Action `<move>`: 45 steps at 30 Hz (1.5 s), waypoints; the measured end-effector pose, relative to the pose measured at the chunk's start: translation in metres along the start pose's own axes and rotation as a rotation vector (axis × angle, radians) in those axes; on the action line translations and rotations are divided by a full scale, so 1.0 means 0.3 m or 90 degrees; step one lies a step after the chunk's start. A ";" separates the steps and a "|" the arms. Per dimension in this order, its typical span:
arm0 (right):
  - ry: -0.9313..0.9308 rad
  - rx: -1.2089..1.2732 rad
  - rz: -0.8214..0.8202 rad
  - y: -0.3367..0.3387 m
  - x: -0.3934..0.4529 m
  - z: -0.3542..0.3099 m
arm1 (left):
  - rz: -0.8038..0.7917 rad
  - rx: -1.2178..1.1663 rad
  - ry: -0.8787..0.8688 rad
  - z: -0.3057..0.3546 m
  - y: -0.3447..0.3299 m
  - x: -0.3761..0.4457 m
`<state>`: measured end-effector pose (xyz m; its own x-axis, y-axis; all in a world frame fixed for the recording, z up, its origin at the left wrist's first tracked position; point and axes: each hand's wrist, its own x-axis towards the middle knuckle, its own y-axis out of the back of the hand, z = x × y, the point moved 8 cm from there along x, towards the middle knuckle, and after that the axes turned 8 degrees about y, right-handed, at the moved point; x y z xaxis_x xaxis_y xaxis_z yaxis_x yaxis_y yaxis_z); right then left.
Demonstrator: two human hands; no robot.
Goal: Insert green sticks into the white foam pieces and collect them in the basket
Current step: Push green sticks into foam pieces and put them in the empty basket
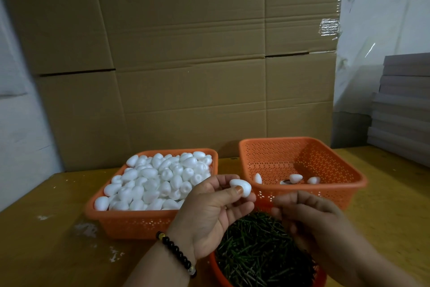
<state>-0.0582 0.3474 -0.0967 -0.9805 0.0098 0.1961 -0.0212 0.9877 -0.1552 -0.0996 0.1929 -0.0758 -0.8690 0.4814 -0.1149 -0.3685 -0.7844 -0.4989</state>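
Observation:
My left hand (209, 212) pinches a white foam piece (242, 187) between thumb and fingers, above the near edge of the table. My right hand (309, 219) is blurred, fingers curled, just right of the foam piece and over the pile of green sticks (256, 251); whether it holds a stick I cannot tell. An orange basket (130, 224) at the left is heaped with white foam pieces (160, 179). A second orange basket (344, 170) at the right holds three foam pieces (295, 178).
The green sticks lie in an orange container (217, 270) at the bottom edge. A large cardboard box (186, 65) stands behind the baskets. Stacked grey boards (402, 105) sit at the right. White crumbs (83, 228) dot the yellow table (46, 240).

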 end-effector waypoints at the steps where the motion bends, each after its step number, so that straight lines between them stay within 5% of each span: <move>1: -0.005 0.038 0.006 0.005 0.000 0.002 | 0.005 -0.006 0.004 -0.006 0.003 0.003; 15: 0.098 0.068 -0.014 -0.013 0.010 -0.025 | 0.005 -0.001 0.031 -0.042 -0.008 0.008; 45: 0.422 -0.403 0.132 0.021 -0.038 -0.133 | -0.020 0.004 0.052 -0.069 -0.048 -0.004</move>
<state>-0.0394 0.3597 -0.0611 -0.6380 0.0892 0.7649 0.4422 0.8556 0.2690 -0.0865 0.2118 -0.0862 -0.8269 0.5362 -0.1695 -0.3975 -0.7705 -0.4984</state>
